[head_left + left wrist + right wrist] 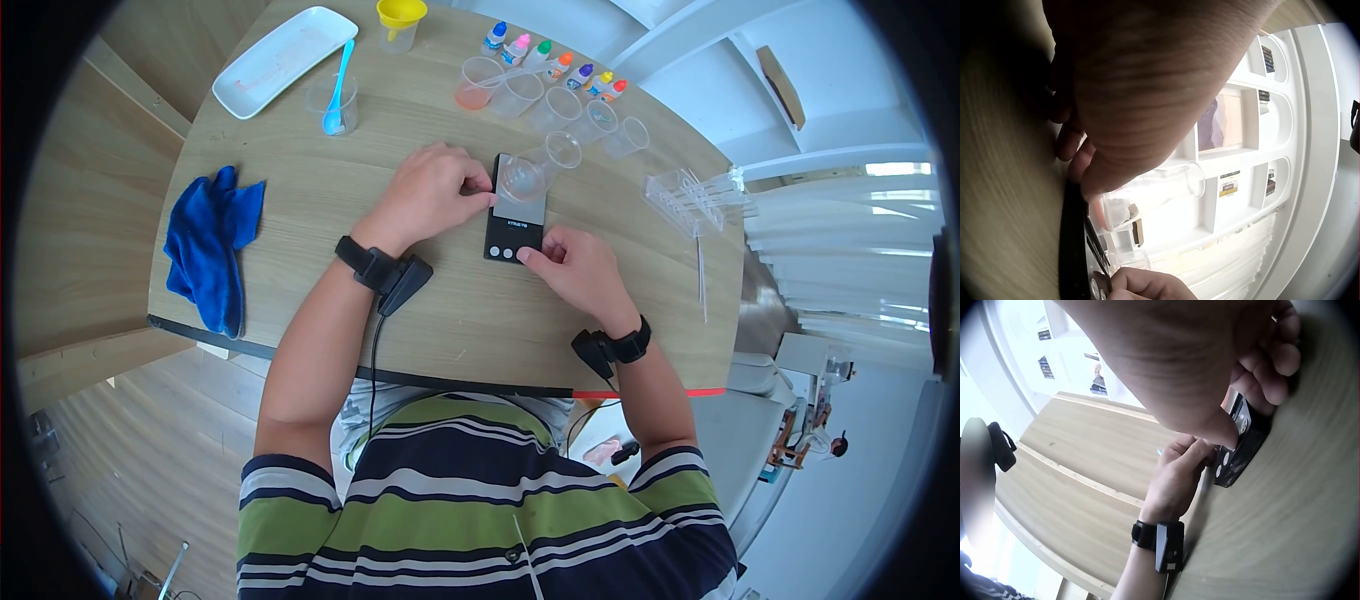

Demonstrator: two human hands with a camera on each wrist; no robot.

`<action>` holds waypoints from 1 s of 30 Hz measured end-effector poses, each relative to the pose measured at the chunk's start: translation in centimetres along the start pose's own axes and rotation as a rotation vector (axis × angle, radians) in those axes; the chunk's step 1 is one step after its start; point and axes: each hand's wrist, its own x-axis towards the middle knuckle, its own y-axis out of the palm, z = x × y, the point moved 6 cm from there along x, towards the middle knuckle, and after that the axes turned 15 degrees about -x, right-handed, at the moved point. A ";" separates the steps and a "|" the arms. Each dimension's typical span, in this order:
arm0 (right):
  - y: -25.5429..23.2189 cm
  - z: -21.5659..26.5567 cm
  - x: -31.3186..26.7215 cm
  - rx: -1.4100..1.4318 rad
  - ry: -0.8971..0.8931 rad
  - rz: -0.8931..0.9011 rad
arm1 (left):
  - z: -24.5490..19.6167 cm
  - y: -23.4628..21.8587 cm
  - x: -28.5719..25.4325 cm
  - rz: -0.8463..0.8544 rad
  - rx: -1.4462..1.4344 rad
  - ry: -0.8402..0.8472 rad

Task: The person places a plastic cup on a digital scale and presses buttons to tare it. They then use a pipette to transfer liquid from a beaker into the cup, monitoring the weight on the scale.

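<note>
A slim black digital scale [515,235] with a silver plate and round buttons lies on the table between both hands. On its plate stands a clear plastic cup [522,180], right beside another clear cup [563,151]. My left hand [437,192] holds the scale's left edge with thumb and fingertips, its other fingers bent under the palm. At the lower right corner, my right hand [582,270] grips the scale, its thumb on the button area and its fingers along the side. In the right wrist view, the right thumb partly hides the buttons [1226,458].
Behind the scale stand a row of clear cups [560,108], one with pink liquid [474,95], and several small colored bottles [542,53]. A clear rack [680,200] is right. Leftward are a blue cloth [212,250], white tray [285,62], cup with blue spoon [335,115] and yellow funnel [402,12].
</note>
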 end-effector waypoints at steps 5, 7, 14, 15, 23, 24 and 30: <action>-0.2 0.4 -0.2 -0.050 0.033 -0.010 | -0.1 0.0 0.0 0.018 0.005 -0.021; -0.2 0.2 -0.1 -0.023 0.024 0.004 | -0.2 0.0 0.1 0.017 0.010 -0.022; 0.5 -2.0 0.1 0.242 -0.024 0.101 | -0.1 0.0 0.0 0.009 0.003 -0.016; 0.5 -1.9 0.1 0.242 -0.024 0.102 | -0.1 0.0 0.0 0.010 0.006 -0.017; 0.2 -1.2 -0.1 0.146 0.002 0.060 | 0.1 0.1 0.1 0.024 0.009 -0.023; 0.1 -1.1 -0.1 0.145 0.000 0.058 | 0.0 0.1 0.0 0.020 0.006 -0.023; -0.1 0.0 -0.1 0.043 0.019 0.056 | 0.1 0.1 0.0 0.008 0.001 -0.022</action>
